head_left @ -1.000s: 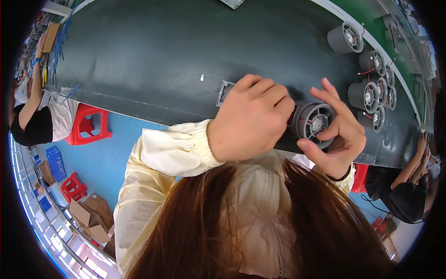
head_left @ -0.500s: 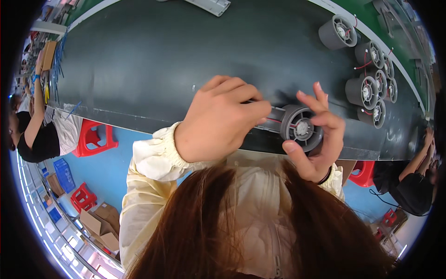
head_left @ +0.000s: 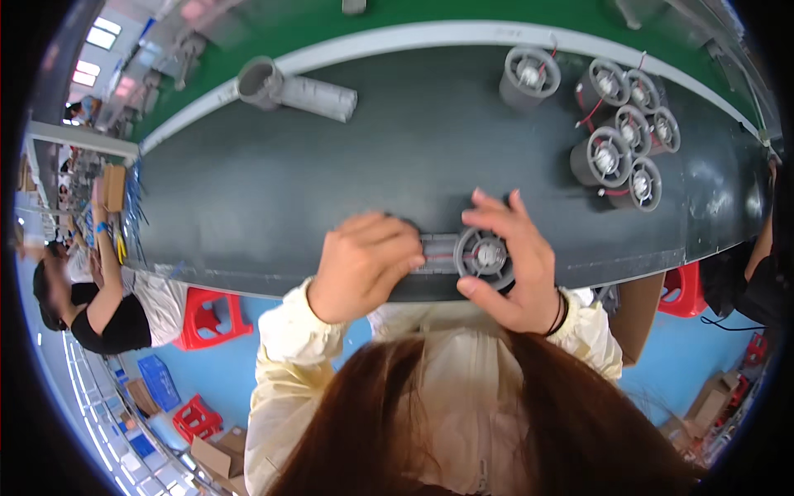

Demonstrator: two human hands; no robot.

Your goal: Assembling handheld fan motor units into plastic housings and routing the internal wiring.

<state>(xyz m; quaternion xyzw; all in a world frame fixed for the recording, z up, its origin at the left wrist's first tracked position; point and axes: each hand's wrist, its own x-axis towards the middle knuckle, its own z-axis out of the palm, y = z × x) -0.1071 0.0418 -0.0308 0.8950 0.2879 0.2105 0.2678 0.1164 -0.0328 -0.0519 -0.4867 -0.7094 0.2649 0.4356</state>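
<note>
A grey plastic fan housing [head_left: 441, 253] lies at the table's near edge, with a round end and a long channel-shaped handle. A red wire runs along the channel. Inside the round end sits a spoked ring with a white-and-metal centre [head_left: 489, 255]. My left hand [head_left: 364, 263] is closed over the handle's left end, fingers curled, hiding that end. My right hand [head_left: 523, 269] curves around the round end, thumb at its near side and forefinger at its far side; the other fingers are raised.
Several grey cylinders with spoked rings and red wires [head_left: 602, 157] stand at the far right. Another grey housing [head_left: 318, 97] lies at the far left. A co-worker [head_left: 107, 302] sits at the left beside a red stool [head_left: 213, 318]; another person's arm shows at the right edge.
The view has tilted up, bringing the whole far-left housing into sight. My right thumb and forefinger have shifted slightly around the round end; my left hand stays on the handle.
</note>
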